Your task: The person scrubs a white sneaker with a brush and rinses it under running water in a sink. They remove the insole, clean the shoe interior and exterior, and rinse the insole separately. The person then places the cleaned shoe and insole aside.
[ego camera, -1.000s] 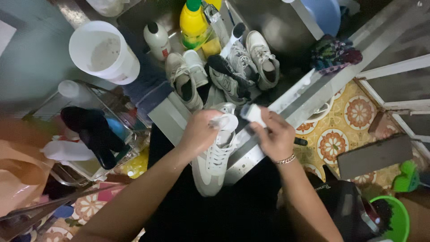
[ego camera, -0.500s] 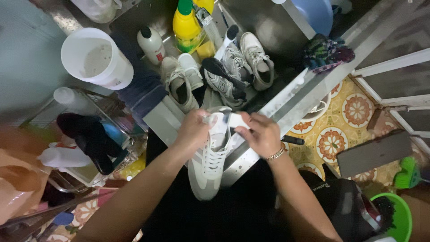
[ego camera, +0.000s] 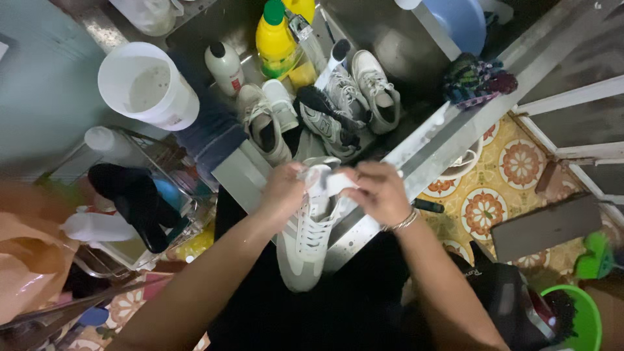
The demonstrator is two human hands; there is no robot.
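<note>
Both forearms reach up and away from the person's body and meet over the steel rim of the sink (ego camera: 455, 123). The left hand (ego camera: 284, 190) is curled around the heel end of a white sneaker (ego camera: 311, 231), fingers closed on its collar. The right hand (ego camera: 379, 192), with a thin bracelet (ego camera: 402, 223) at the wrist, is closed on a small white object (ego camera: 339, 182) pressed against the shoe's opening; what the object is cannot be told.

The sneaker lies with its long axis running almost straight toward the person, toe nearest the body and heel at the sink edge, tilted slightly to the left at the toe. It is pale, off-white with greyish side panels, and its white laces are done up and face the camera.

Beyond the hands, inside the sink, stand several more sneakers: a beige pair (ego camera: 265, 120) on the left and a grey-and-white group (ego camera: 354, 97) on the right. Behind them are a small white bottle (ego camera: 225, 67) with a dark cap and a yellow bottle (ego camera: 277, 40) with a green cap. To the far left sits a white bucket (ego camera: 149, 84).
</note>
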